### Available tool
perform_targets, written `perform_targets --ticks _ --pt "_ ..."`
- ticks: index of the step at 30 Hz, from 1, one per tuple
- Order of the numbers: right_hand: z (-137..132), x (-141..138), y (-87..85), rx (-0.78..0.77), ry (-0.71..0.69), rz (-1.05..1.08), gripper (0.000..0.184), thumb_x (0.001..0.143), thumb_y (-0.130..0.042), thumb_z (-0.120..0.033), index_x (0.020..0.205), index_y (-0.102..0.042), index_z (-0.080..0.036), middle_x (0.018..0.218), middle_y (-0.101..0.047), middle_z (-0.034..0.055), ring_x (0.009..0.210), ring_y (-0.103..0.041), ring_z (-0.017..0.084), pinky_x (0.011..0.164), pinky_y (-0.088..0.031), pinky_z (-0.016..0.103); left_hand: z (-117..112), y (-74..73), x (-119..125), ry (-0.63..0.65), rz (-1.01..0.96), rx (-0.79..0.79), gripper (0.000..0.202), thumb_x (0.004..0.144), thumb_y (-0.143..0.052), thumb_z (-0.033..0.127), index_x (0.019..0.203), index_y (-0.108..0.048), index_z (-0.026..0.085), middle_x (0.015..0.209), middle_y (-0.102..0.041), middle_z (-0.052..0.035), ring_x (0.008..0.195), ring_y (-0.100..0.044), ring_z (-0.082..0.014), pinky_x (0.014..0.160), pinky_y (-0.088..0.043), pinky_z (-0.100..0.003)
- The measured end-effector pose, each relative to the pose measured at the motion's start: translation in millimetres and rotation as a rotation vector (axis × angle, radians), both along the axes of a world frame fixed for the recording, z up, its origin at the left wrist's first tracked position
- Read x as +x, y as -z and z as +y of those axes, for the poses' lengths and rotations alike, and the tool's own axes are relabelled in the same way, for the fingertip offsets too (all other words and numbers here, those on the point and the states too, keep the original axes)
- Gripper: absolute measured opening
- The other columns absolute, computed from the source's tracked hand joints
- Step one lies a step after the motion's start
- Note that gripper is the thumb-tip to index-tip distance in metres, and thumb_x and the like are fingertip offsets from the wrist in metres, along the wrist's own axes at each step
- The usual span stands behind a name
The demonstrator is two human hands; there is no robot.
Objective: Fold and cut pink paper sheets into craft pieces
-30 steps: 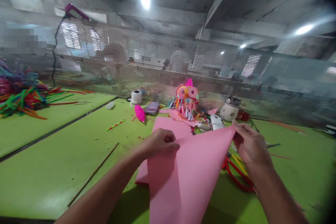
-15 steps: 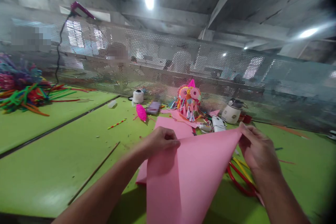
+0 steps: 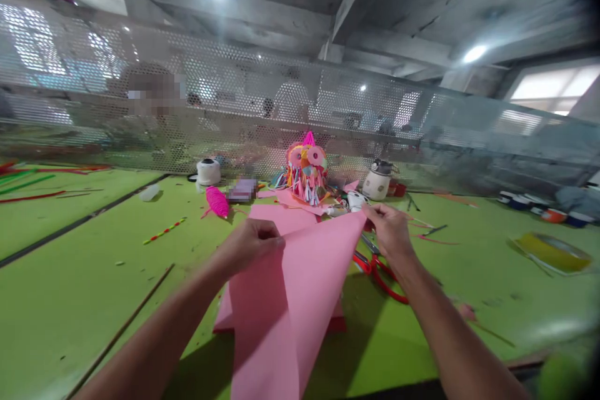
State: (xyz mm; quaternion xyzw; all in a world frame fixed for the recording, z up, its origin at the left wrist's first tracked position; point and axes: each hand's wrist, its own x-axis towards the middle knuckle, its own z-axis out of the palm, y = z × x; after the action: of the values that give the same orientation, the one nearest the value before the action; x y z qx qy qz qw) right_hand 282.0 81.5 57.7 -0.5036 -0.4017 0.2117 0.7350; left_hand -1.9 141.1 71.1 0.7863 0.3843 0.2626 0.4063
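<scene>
A large pink paper sheet (image 3: 309, 275) is stretched between my two hands, its right side curling over. My left hand (image 3: 257, 244) pinches its upper left edge. At the top right corner, my right hand (image 3: 387, 228) grips the sheet between thumb and fingers. More pink paper (image 3: 281, 217) lies on the green table beneath and behind it. Red-handled scissors (image 3: 387, 281) rest beside the sheet, under my right forearm. Behind the paper stands an owl-like figure (image 3: 307, 169) with round pink eyes and colourful fringes.
A pink yarn bundle (image 3: 217, 201) and a white container (image 3: 209, 171) are at the back left. A cream-coloured pot (image 3: 377, 180) stands by the perforated screen (image 3: 234, 87). A thin stick (image 3: 131, 322) lies at left, a yellow tray (image 3: 553, 252) at right.
The view has swung to the right, bringing the yellow tray and small pots into sight. Both hands still hold the pink sheet; the scissors show more fully.
</scene>
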Motion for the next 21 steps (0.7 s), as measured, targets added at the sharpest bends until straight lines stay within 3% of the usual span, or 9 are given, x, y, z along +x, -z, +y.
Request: perform_targets --ticks 6,11,16,18,21 --pt "6.1 -1.0 7.0 -0.005 0.086 -0.108 0.032 0.061 -0.078 -0.044 0.060 -0.064 -0.016 0.043 -0.051 -0.0055 0.039 -0.043 0.009 0.040 -0.033 0.022 9.2 -0.6 -0.3 -0.012 0.033 0.036 0.028 0.064 -0.062 0.041 0.062 -0.063 0.014 0.051 -0.051 0.0030 0.048 -0.042 -0.0097 0.047 -0.030 -0.021" --pt "14.1 9.4 15.2 -0.140 0.032 -0.196 0.040 0.061 -0.074 -0.053 0.058 -0.063 -0.014 0.048 -0.058 -0.0005 0.043 -0.051 0.012 0.044 -0.041 0.025 20.7 3.1 -8.4 0.014 0.059 0.046 0.028 0.060 -0.066 0.042 0.064 -0.066 0.014 0.051 -0.050 0.0041 0.048 -0.040 -0.0094 0.047 -0.027 -0.021" --pt "8.0 13.0 1.7 -0.073 0.131 -0.243 0.036 0.064 -0.072 -0.049 0.067 -0.066 -0.014 0.059 -0.064 0.0023 0.056 -0.057 0.015 0.053 -0.045 0.026 27.3 -5.0 -3.6 0.151 0.182 0.056 0.026 0.061 -0.065 0.039 0.066 -0.067 0.013 0.052 -0.052 0.0027 0.049 -0.041 -0.0092 0.047 -0.030 -0.021" --pt "-0.4 1.7 -8.7 -0.004 0.091 -0.387 0.029 0.070 -0.070 -0.043 0.074 -0.068 -0.015 0.068 -0.066 0.0031 0.064 -0.059 0.016 0.061 -0.047 0.027 36.3 -11.7 6.7 0.211 0.307 0.095 0.026 0.065 -0.062 0.037 0.072 -0.069 0.013 0.057 -0.058 0.0013 0.054 -0.047 -0.0107 0.051 -0.035 -0.021" --pt "-9.1 -27.5 -16.9 0.106 -0.139 -0.815 0.022 0.085 -0.059 -0.035 0.084 -0.070 -0.016 0.084 -0.070 0.0064 0.080 -0.062 0.018 0.075 -0.048 0.030 58.3 -18.1 27.0 0.248 0.417 0.129 0.021 0.062 -0.065 0.033 0.072 -0.072 0.015 0.058 -0.062 0.0015 0.057 -0.051 -0.0119 0.053 -0.037 -0.021"
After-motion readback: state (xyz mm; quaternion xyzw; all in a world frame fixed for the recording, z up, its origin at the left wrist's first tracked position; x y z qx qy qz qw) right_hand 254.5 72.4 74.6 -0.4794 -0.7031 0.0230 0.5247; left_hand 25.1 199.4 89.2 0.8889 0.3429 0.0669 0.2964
